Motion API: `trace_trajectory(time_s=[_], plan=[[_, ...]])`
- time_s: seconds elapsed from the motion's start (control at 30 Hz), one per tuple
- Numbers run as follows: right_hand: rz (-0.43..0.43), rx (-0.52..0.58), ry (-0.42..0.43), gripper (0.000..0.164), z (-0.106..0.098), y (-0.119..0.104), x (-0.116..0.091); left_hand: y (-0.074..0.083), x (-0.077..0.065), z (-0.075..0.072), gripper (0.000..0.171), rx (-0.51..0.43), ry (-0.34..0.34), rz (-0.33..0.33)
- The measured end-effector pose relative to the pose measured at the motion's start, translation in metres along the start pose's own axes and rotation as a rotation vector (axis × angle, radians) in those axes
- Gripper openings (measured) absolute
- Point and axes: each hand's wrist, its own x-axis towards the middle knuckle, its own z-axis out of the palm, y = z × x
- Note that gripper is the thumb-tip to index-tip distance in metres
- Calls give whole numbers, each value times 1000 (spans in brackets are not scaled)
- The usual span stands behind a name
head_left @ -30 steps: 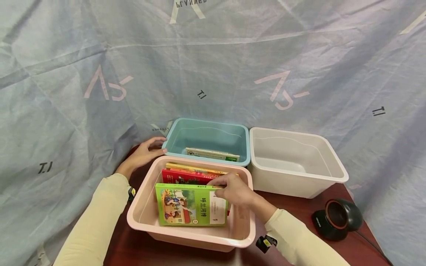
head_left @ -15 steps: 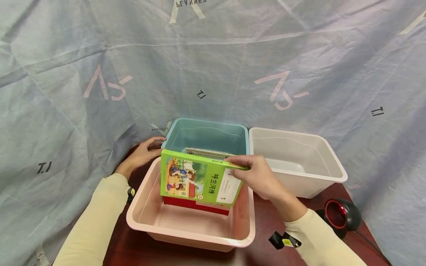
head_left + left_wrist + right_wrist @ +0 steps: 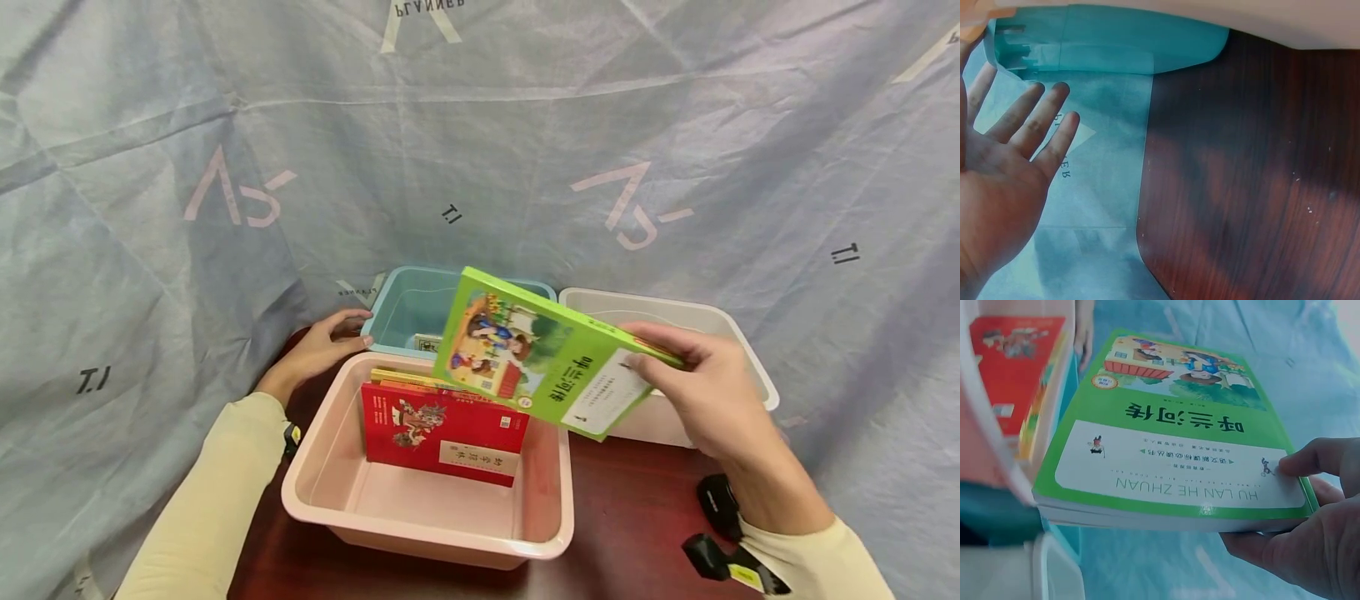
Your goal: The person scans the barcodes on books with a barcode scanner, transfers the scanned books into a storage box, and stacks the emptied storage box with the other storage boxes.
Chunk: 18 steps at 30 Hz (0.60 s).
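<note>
My right hand pinches a green picture-covered book by one end, thumb on the cover and fingers behind. The book is held tilted above the bins and overlaps the blue and white ones in the head view. In the right wrist view the thumb lies on the white title panel of the book. My left hand rests at the left side of the blue bin, its fingers extended. A red book stands in the pink bin, with yellow-edged books behind it.
At the back right stands a white bin, partly covered by the book and hand. A cream-coloured book shows inside the blue bin. A black device sits under the right forearm. Grey-blue cloth hangs behind the brown table.
My right hand has lifted the green book out of the pink bin and carried it up and to the right, tilting it. This uncovers the red book. My left hand stays at the blue bin.
</note>
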Motion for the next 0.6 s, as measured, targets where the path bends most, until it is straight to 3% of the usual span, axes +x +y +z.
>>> trace_trajectory(time_s=[0.13, 0.33, 0.4, 0.5, 0.6], plan=[[100, -101, 77, 34, -26, 16, -19, 1, -1, 0, 63, -13, -3, -3], [280, -81, 181, 41, -61, 54, -59, 3, -2, 0, 65, -17, -12, -9], [325, -120, 207, 42, -70, 68, -73, 3, -2, 0, 65, -21, -12, -9], [428, -189, 237, 45, -83, 86, -92, 3, 0, -1, 65, -32, -11, -12], [558, -185, 288, 44, -90, 103, -106, 1, 0, -1, 66, -41, -14, -12]])
